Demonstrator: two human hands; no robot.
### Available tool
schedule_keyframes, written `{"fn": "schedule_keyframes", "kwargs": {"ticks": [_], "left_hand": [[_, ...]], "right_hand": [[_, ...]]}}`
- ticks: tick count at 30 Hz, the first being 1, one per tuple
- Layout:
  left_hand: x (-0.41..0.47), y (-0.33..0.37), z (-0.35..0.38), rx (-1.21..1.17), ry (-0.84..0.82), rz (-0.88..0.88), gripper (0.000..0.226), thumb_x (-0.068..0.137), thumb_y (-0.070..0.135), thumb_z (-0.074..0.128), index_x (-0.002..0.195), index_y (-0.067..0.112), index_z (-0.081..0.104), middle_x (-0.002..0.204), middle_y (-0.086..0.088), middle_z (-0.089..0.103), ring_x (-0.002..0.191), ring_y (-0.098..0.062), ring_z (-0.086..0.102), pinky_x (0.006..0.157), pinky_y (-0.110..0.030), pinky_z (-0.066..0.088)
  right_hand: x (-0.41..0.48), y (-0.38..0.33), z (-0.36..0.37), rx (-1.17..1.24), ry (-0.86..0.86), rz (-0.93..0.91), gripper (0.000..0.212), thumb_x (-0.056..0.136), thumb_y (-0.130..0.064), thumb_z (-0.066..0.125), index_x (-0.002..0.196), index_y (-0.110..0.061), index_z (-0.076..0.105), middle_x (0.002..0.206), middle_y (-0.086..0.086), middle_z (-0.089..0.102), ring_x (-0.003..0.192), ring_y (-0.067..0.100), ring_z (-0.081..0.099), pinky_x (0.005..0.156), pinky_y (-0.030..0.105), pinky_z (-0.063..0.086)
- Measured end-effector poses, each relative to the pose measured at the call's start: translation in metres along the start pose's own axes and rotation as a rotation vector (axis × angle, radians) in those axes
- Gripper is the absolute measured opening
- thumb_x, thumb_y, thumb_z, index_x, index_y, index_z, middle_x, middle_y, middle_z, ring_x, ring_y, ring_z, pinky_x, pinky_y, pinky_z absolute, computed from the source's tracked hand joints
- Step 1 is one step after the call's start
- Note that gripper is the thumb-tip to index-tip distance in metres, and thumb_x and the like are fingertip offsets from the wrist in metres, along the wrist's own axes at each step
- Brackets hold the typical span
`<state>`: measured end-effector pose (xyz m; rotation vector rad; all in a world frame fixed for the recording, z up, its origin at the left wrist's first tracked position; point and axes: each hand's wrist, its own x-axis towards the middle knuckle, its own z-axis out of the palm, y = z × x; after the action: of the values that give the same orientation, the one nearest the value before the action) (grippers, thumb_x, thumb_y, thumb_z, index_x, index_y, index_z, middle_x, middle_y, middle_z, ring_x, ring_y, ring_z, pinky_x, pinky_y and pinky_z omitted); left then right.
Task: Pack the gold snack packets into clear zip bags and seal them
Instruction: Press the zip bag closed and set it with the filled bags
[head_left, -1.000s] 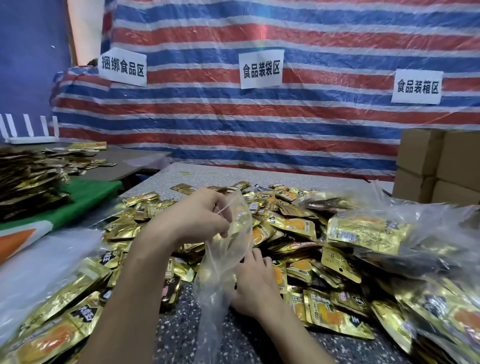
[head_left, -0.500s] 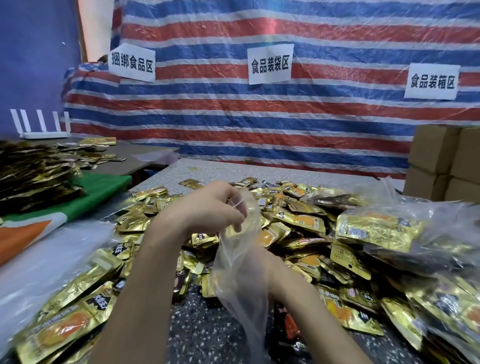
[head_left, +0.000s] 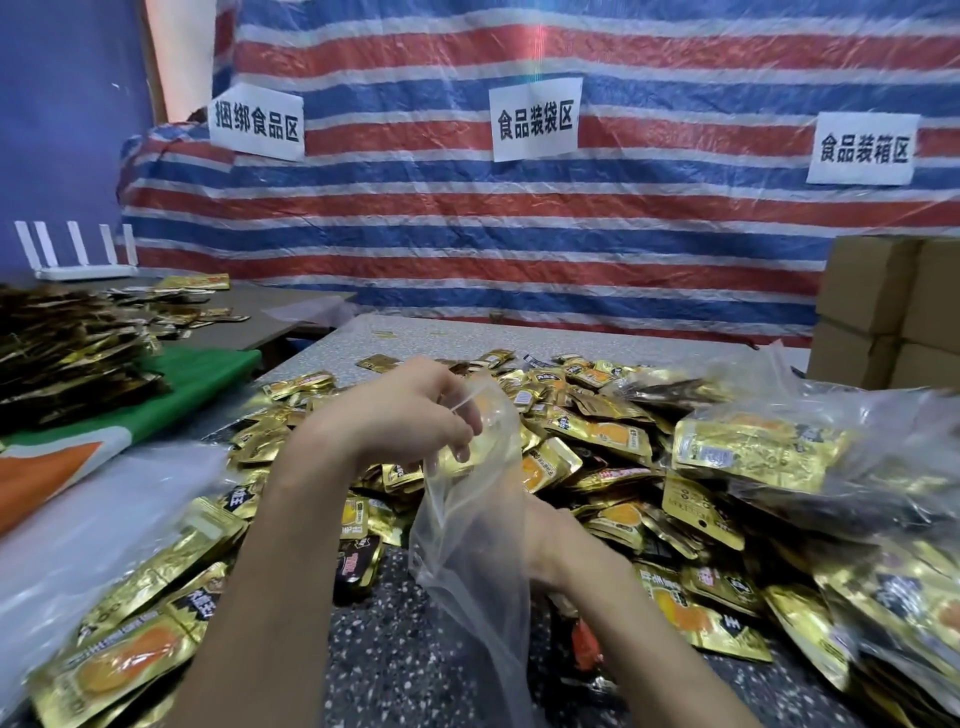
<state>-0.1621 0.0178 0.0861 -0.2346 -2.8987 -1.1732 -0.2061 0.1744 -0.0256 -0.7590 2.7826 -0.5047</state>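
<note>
- The left hand (head_left: 400, 415) is pinching the mouth of the clear zip bag (head_left: 467, 551), which is hanging over the speckled worktop (head_left: 405, 665).
- The right hand (head_left: 540, 530) is lying behind the bag, its grip impossible to tell.
- Gold snack packets (head_left: 597, 431) are lying heaped around both hands.

gold snack packets (head_left: 597, 431) with orange patches, red, white and blue striped tarp (head_left: 519, 218), black-speckled grey table (head_left: 405, 665), green cloth (head_left: 208, 374).
</note>
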Motion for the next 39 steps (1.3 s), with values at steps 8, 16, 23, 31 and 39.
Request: {"fn": "schedule_keyframes", "kwargs": {"ticks": [8, 16, 23, 31, 39], "left_hand": [[0.000, -0.003, -0.003, -0.026, 0.066, -0.005, 0.017, 0.089, 0.003, 0.061, 0.087, 0.015, 0.073, 0.076, 0.001, 0.072, 0.066, -0.016, 0.064, 0.061, -0.031, 0.051], [0.006, 0.009, 0.011, -0.102, 0.117, -0.030, 0.006, 0.085, 0.001, 0.071, 0.090, 0.001, 0.069, 0.077, -0.012, 0.068, 0.039, -0.005, 0.057, 0.038, -0.017, 0.042], [0.007, 0.019, 0.020, -0.309, 0.203, 0.023, 0.006, 0.085, -0.004, 0.068, 0.080, -0.005, 0.065, 0.052, -0.003, 0.065, 0.037, -0.007, 0.058, 0.035, -0.017, 0.042], [0.001, 0.017, 0.009, -0.605, 0.104, -0.012, 0.016, 0.088, -0.014, 0.059, 0.099, -0.003, 0.060, 0.102, -0.022, 0.058, 0.049, -0.016, 0.067, 0.047, -0.022, 0.054], [0.003, 0.019, 0.013, -0.552, 0.181, 0.050, 0.017, 0.087, -0.012, 0.059, 0.089, 0.004, 0.064, 0.090, -0.021, 0.063, 0.049, -0.018, 0.067, 0.049, -0.025, 0.055]], "right_hand": [[-0.038, 0.031, -0.072, 0.640, 0.276, 0.101, 0.019, 0.097, -0.030, 0.061, 0.098, -0.011, 0.066, 0.090, 0.006, 0.073, 0.068, 0.008, 0.071, 0.060, 0.022, 0.055], [-0.092, -0.006, -0.123, 1.578, 0.461, -0.277, 0.040, 0.078, -0.023, 0.069, 0.112, -0.004, 0.064, 0.096, 0.012, 0.076, 0.080, 0.024, 0.074, 0.067, 0.035, 0.062], [-0.075, -0.031, -0.103, 1.421, 0.407, -0.024, 0.033, 0.086, -0.031, 0.070, 0.113, -0.011, 0.069, 0.113, 0.018, 0.074, 0.099, 0.041, 0.072, 0.080, 0.068, 0.055], [-0.057, -0.031, -0.096, 1.363, 0.669, 0.072, 0.010, 0.089, -0.018, 0.073, 0.095, -0.011, 0.069, 0.075, 0.005, 0.077, 0.066, 0.021, 0.075, 0.055, 0.042, 0.060], [-0.063, -0.027, -0.086, 0.602, 0.786, 0.084, 0.041, 0.062, -0.049, 0.090, 0.084, -0.017, 0.074, 0.074, -0.005, 0.075, 0.067, 0.004, 0.071, 0.065, 0.032, 0.059]]}}
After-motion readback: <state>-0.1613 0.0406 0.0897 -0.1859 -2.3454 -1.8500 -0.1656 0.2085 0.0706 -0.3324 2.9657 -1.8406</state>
